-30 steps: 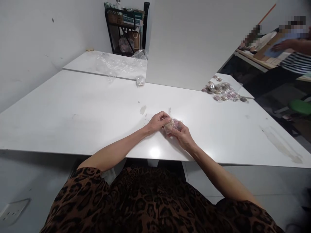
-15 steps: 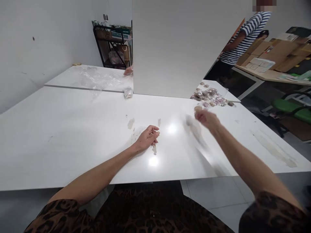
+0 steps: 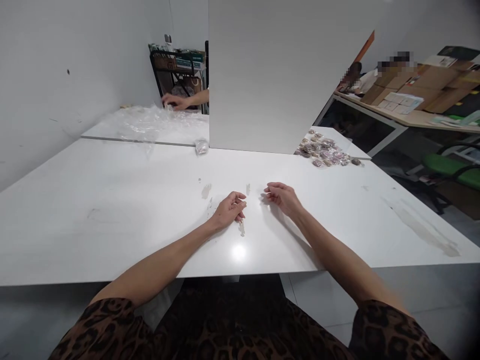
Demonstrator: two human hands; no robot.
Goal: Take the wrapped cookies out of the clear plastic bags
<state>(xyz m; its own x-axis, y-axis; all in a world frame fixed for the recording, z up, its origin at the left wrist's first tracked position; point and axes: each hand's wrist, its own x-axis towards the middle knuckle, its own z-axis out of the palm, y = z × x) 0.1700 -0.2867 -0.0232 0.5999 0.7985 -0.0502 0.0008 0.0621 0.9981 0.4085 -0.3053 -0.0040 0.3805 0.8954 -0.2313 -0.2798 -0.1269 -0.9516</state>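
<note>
My left hand [image 3: 229, 210] rests on the white table [image 3: 131, 200], its fingers loosely curled and apart, and nothing shows in it. To its right, just over the tabletop, is my right hand [image 3: 281, 196]. Its fingers are slightly bent and apart, and I see nothing between them. Beyond it, at the back right, lies a pile of small roundish brown and pinkish pieces in clear wrappers [image 3: 326, 150]. What is inside the wrappers is too small to make out. Pale worn marks [image 3: 242, 228] show on the tabletop beside my left hand.
A tall white divider [image 3: 258, 75] stands at the table's back edge. Crumpled clear plastic [image 3: 150, 122] lies at the back left, with another person's hand [image 3: 176, 101] over it. A clear roll-like thing [image 3: 201, 147] sits by the divider. Cardboard boxes [image 3: 435, 82] and a green chair [image 3: 452, 167] are at right.
My right hand has come back from beside the wrapped pile toward my left hand, which stays put. Behind the divider, the other person's hand reaches farther left over the plastic. The striped-shirt person has left view.
</note>
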